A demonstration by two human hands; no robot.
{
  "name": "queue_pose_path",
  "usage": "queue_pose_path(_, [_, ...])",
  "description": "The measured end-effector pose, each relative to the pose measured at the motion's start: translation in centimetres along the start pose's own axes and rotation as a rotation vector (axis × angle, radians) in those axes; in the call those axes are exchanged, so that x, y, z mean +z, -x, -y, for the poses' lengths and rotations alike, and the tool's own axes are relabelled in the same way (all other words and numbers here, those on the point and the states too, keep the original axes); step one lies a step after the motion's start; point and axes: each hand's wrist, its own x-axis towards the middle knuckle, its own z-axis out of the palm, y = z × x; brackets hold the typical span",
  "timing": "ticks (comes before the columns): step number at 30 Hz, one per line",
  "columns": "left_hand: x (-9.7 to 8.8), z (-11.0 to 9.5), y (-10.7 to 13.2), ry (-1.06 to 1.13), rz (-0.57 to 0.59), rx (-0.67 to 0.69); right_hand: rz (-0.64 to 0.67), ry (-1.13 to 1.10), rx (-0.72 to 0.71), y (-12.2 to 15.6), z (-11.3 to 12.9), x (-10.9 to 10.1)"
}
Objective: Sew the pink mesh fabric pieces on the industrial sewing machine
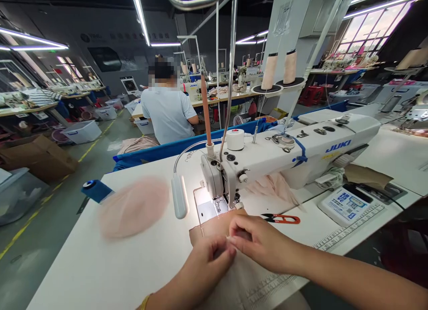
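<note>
My left hand (209,263) and my right hand (264,243) meet in front of the sewing machine (254,167), thumbs and fingertips pinched together. Between them is the edge of a thin, pale fabric piece (239,276), which hangs down over the table's front part; my fingers cover much of it. Just behind the hands a tan, flat piece (209,225) lies on the machine bed, close to the presser foot (218,205). Orange-handled thread snips (282,218) lie right of my right hand.
A blurred stack of pale pink fabric (135,207) and a blue thread cone (96,191) are on the left. More pale fabric (274,189) lies under the machine arm. A small lamp (179,196) hangs beside the needle area. Another person (167,109) sits beyond the table.
</note>
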Motion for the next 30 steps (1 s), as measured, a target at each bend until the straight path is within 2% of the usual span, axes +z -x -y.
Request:
queue_pose_path(2, [-0.3, 0.9, -1.3, -0.286, -0.151, 0.074, -0.039, 0.119, -0.011, -2.0, -1.5, 1.0])
queue_pose_path(5, [-0.9, 2.0, -2.6, -0.665, -0.388, 0.294, -0.073, 0.261, -0.021, -4.4, -3.0, 2.1])
queue_pose_path(7, [-1.3, 2.6, -2.8, -0.794, -0.528, 0.388, -0.085, 0.288, -0.018, -5.1, -3.4, 2.3])
queue_pose_path(9, [-1.5, 3.1, -2.8, -0.876, -0.593, 0.462, -0.087, 0.299, -0.012, -5.3, -3.4, 2.2])
queue_pose_path(13, [-1.6, 4.1, -2.8, -0.997, -0.521, 0.679, -0.09, 0.327, -0.001, -5.4, -3.4, 2.0])
queue_pose_path(15, [-1.7, 4.4, -3.0, -0.991, -0.476, 0.723, -0.097, 0.348, -0.013, -5.5, -3.7, 2.1])
queue_pose_path(22, [-2.3, 4.4, -3.3, -0.953, -0.455, 0.717, -0.162, 0.573, -0.173, -4.3, -5.4, 1.8])
queue_pose_path(26, [-2.3, 4.3, -3.3, -0.955, -0.458, 0.72, -0.111, 0.554, -0.325, -3.4, -5.6, 1.7])
queue_pose_path(30, [-2.2, 4.3, -3.3, -0.978, -0.499, 0.716, -0.11, 0.568, -0.357, -3.7, -5.7, 1.6])
